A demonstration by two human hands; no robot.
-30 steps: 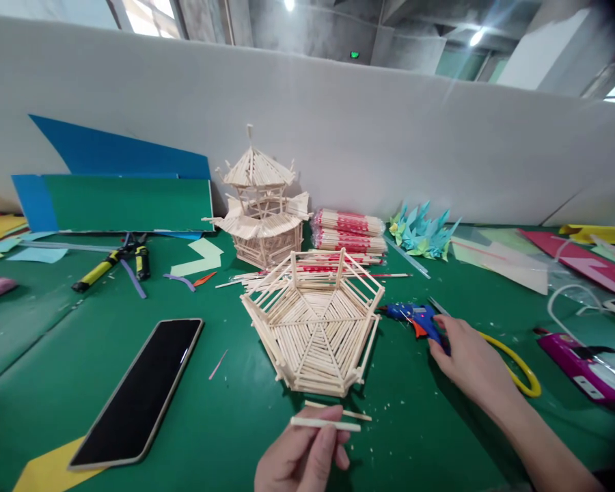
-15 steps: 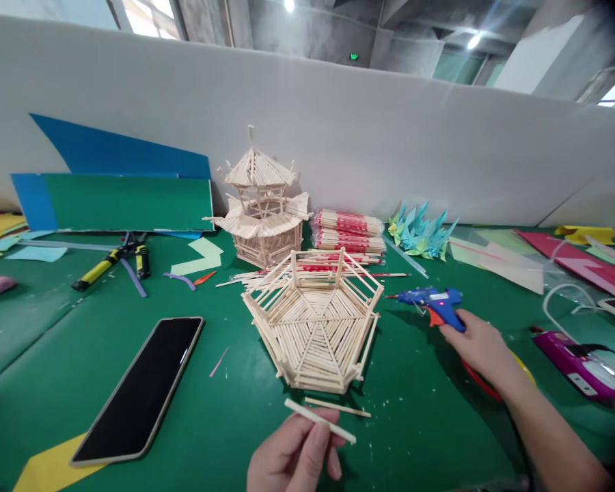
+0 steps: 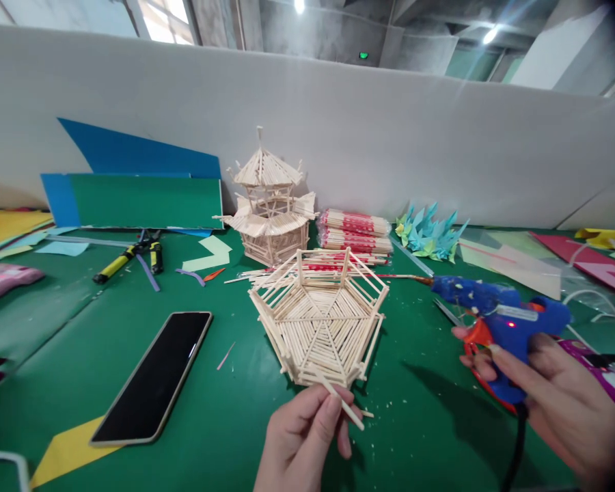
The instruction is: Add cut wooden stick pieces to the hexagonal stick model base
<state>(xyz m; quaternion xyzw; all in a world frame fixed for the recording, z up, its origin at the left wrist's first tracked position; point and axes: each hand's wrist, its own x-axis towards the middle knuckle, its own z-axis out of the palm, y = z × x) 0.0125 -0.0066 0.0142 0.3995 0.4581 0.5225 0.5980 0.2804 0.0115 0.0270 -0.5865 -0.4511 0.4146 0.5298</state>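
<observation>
Between the thumb and fingers of my left hand [image 3: 307,434] is a short wooden stick [image 3: 349,413], held just in front of the near edge of a hexagonal stick frame [image 3: 324,321]. That frame has a floor of radiating sticks and low railings around it. Another stick [image 3: 367,414] lies on the table, mostly hidden behind my left hand. My right hand [image 3: 538,389] is wrapped round the grip of a blue hot glue gun [image 3: 497,307], fingers at its orange trigger. The gun is lifted off the table, its nozzle pointing left, to the right of the frame.
A stick pagoda [image 3: 271,212] stands behind the frame, beside packs of sticks [image 3: 354,229] and teal folded paper [image 3: 430,232]. At left lie a phone [image 3: 154,376], yellow-handled pliers [image 3: 128,260] and a pink tool [image 3: 5,281]. Scissors [image 3: 447,312] lie under the glue gun.
My right hand has raised the glue gun from the table and brought it nearer. My left hand has moved slightly up and right, turning the stick more steeply. The view has shifted a little.
</observation>
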